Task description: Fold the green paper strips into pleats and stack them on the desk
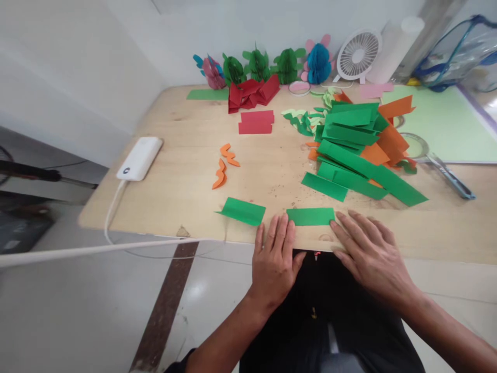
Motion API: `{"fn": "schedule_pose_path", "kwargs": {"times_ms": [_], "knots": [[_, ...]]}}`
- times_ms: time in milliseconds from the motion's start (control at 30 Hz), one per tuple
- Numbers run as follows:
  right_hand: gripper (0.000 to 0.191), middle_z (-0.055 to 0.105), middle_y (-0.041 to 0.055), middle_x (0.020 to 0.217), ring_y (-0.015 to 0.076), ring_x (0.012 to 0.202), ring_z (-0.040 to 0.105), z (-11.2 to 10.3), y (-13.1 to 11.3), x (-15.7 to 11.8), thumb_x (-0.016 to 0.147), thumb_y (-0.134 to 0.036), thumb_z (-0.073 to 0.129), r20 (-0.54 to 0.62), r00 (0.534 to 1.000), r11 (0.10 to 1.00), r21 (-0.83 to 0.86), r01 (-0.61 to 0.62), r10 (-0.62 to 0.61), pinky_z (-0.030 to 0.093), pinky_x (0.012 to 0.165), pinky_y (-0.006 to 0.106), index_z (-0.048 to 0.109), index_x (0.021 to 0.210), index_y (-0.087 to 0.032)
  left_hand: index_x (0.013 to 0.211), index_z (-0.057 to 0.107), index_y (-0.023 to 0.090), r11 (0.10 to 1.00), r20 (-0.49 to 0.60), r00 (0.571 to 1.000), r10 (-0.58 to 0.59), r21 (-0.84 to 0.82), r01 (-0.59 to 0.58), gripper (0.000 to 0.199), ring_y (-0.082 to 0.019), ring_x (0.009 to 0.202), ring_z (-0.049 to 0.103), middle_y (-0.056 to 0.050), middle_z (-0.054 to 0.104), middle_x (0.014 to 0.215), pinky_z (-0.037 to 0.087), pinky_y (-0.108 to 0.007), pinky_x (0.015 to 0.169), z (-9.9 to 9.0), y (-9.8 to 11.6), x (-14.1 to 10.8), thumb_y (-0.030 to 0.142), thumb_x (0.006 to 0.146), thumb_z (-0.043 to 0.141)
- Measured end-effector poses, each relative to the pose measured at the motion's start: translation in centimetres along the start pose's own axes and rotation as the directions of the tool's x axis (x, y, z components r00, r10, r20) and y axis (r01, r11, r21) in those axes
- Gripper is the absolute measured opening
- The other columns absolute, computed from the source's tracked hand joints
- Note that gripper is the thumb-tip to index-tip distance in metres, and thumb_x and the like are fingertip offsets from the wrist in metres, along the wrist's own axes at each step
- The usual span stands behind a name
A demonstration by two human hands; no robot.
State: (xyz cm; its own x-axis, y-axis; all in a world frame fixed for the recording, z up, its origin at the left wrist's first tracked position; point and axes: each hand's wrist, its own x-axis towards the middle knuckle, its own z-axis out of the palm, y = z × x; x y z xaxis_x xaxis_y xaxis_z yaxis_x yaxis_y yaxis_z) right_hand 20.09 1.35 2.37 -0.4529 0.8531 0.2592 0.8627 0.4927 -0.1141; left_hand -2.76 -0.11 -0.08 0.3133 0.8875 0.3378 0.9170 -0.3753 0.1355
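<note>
A flat strip of green paper [310,216] lies near the table's front edge between my hands. My left hand [275,254] rests palm down, fingers stretched out, its fingertips at the strip's left end. On the other side my right hand [368,254] lies open, with fingertips touching the right end of the strip. Left of my left fingers sits a folded green paper piece [244,211], its fold partly raised. Beyond my right hand, a pile of folded green paper strips [351,134] overlaps folded orange paper [392,145].
Orange wavy cut-outs [221,174], red folded paper [254,93] and pink-red strips [256,123] lie further back. Several paper honeycomb figures [258,65] and a white fan [357,54] stand by the wall. A white power bank [140,159] with a cable is at left, a cutter [452,176] at right.
</note>
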Motion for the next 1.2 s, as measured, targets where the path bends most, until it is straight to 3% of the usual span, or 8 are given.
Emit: {"fn": "schedule_pose_path", "kwargs": {"times_ms": [167,300,400,567,667,800,1000,1200], "knots": [[0.044,0.049,0.0096,0.145,0.0318,0.136,0.038,0.3,-2.2,1.9,0.094,-0.041,0.050,-0.058,0.998,0.999,0.020,0.025,-0.024,0.027,0.110,0.050,0.055,0.132,-0.020,0.137,0.047,0.006,1.000,-0.008,1.000,0.003,-0.002,-0.003,0.054,-0.031,0.140,0.036,-0.017,0.050,0.142,0.023,-0.052,0.116,0.4,0.2,-0.1,0.041,0.096,0.042],[0.046,0.053,0.0091,0.141,0.0319,0.133,0.041,1.4,-3.9,4.1,0.094,-0.043,0.049,0.050,0.987,0.989,0.010,0.150,-0.150,0.027,0.110,0.052,0.054,0.133,-0.019,0.138,0.046,0.007,1.000,-0.021,1.000,0.000,0.003,0.000,0.054,-0.031,0.139,0.037,-0.017,0.052,0.141,0.024,-0.052,0.116,0.7,0.1,-0.2,0.040,0.096,0.042],[0.045,0.054,0.0079,0.140,0.0317,0.132,0.042,1.4,-2.7,3.5,0.094,-0.043,0.048,0.061,0.987,0.988,-0.026,0.153,-0.151,0.027,0.110,0.052,0.055,0.132,-0.019,0.138,0.046,0.006,1.000,-0.051,0.999,0.010,0.003,-0.010,0.054,-0.031,0.139,0.038,-0.018,0.052,0.140,0.024,-0.051,0.116,0.8,0.0,-0.2,0.040,0.095,0.045],[0.047,0.050,0.0107,0.144,0.0340,0.132,0.041,0.0,0.9,-0.1,0.094,-0.042,0.050,0.020,0.995,0.986,-0.133,0.101,-0.099,0.032,0.105,0.052,0.052,0.134,-0.019,0.138,0.045,0.006,0.999,-0.058,0.998,-0.001,-0.038,-0.002,0.054,-0.031,0.140,0.036,-0.018,0.051,0.141,0.025,-0.051,0.116,0.8,0.1,-0.2,0.038,0.095,0.047],[0.044,0.052,0.0111,0.142,0.0330,0.130,0.043,-0.7,1.3,-0.5,0.094,-0.037,0.051,-0.016,0.997,0.989,-0.124,0.075,-0.077,0.033,0.104,0.051,0.052,0.134,-0.019,0.139,0.043,0.005,0.999,-0.049,0.999,-0.019,-0.050,0.017,0.056,-0.031,0.140,0.035,-0.020,0.050,0.142,0.025,-0.052,0.116,0.8,0.3,-0.2,0.039,0.095,0.046],[0.041,0.059,0.0109,0.132,0.0274,0.120,0.051,-1.0,0.3,2.2,0.093,-0.031,0.052,-0.085,0.995,0.998,-0.019,0.052,-0.053,0.037,0.099,0.044,0.052,0.132,-0.017,0.138,0.043,0.005,0.999,-0.033,0.999,-0.022,-0.036,0.021,0.055,-0.031,0.141,0.034,-0.020,0.050,0.142,0.026,-0.054,0.115,0.7,0.4,-0.2,0.039,0.095,0.046],[0.026,0.066,0.0112,0.112,0.0273,0.099,0.056,0.0,0.0,7.0,0.093,-0.034,0.051,-0.016,0.993,0.993,-0.012,0.116,-0.116,0.041,0.086,0.043,0.063,0.107,-0.016,0.141,0.040,0.007,0.999,0.003,1.000,-0.022,-0.045,0.023,0.056,-0.031,0.142,0.032,-0.017,0.045,0.147,0.027,-0.054,0.115,0.6,0.4,-0.3,0.036,0.094,0.047],[0.017,0.068,0.0088,0.100,0.0245,0.092,0.057,1.1,0.2,7.6,0.091,-0.032,0.052,-0.006,0.997,0.993,0.095,0.073,-0.072,0.042,0.080,0.040,0.062,0.086,-0.019,0.142,0.036,0.010,0.971,-0.027,0.998,-0.051,-0.234,0.044,0.054,-0.029,0.140,0.036,-0.016,0.047,0.144,0.034,-0.054,0.112,-1.2,0.2,-0.3,0.025,0.092,0.050]]}}
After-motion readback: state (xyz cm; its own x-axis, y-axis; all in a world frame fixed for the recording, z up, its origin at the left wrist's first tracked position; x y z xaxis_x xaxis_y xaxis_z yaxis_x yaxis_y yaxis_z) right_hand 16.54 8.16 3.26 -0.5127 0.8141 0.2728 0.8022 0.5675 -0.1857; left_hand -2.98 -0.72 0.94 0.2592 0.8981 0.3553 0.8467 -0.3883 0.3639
